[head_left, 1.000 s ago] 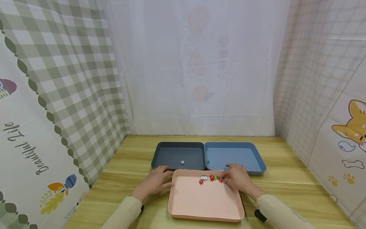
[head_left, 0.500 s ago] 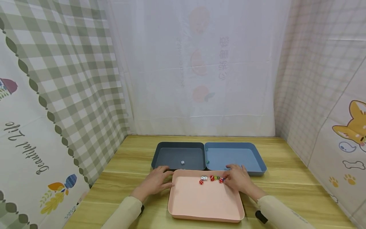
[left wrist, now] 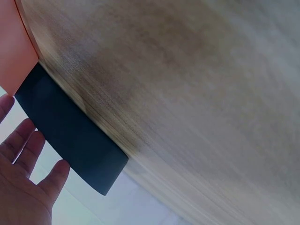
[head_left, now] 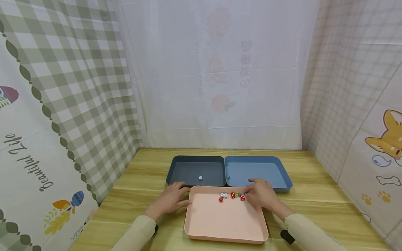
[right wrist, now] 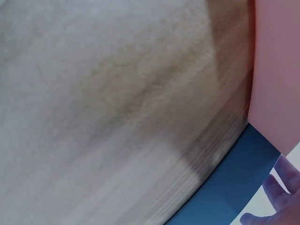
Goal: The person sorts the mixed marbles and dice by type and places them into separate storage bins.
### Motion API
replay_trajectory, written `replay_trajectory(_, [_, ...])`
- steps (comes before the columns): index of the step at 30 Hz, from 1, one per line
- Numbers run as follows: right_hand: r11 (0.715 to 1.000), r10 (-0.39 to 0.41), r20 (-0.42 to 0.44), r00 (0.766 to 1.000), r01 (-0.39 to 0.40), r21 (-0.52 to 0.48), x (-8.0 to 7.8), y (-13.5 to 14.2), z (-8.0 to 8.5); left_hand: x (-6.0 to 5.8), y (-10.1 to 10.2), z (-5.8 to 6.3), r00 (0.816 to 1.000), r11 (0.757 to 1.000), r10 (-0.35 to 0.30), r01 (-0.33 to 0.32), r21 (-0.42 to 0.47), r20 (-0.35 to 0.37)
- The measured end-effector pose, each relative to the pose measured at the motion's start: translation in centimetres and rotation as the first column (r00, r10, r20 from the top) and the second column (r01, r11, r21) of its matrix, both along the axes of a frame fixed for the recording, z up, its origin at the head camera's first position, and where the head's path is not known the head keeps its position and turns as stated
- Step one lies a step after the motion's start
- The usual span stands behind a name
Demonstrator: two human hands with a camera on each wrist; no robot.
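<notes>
A pink tray lies in front with small dice and beads along its far side. Two white dice touch, with a red die just nearer. Another red die, yellow-green beads and a further red die sit to the right. My right hand reaches over the tray's far right corner, and its fingertips pinch a small blue bead, mostly hidden. With fingers spread, my left hand rests at the tray's left edge, thumb along the rim.
Behind stand a dark slate tray holding a white die and a blue tray with teal beads at its left wall. All three trays are on a wood-grain table, with cloth curtains around it.
The blue bead at my right fingertips has shifted slightly away from the nearest red die, towards the far rim. My left hand has stayed in place.
</notes>
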State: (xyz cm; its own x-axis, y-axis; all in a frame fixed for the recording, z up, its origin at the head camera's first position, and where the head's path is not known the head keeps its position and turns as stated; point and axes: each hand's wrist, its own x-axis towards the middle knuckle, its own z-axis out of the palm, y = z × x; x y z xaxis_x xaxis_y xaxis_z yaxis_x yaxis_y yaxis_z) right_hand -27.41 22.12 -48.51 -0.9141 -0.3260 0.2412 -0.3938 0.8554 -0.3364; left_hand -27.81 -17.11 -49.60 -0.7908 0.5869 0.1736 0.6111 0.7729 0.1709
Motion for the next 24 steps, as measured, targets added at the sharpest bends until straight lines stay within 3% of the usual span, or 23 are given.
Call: replay_trajectory(24, [0.981,-0.061,0.091,0.994,0.077,-0.181,-1.5,1.6,1.0,-0.1,-0.1,-0.3,1.000,1.000,0.005,-0.005,-0.006,-0.005])
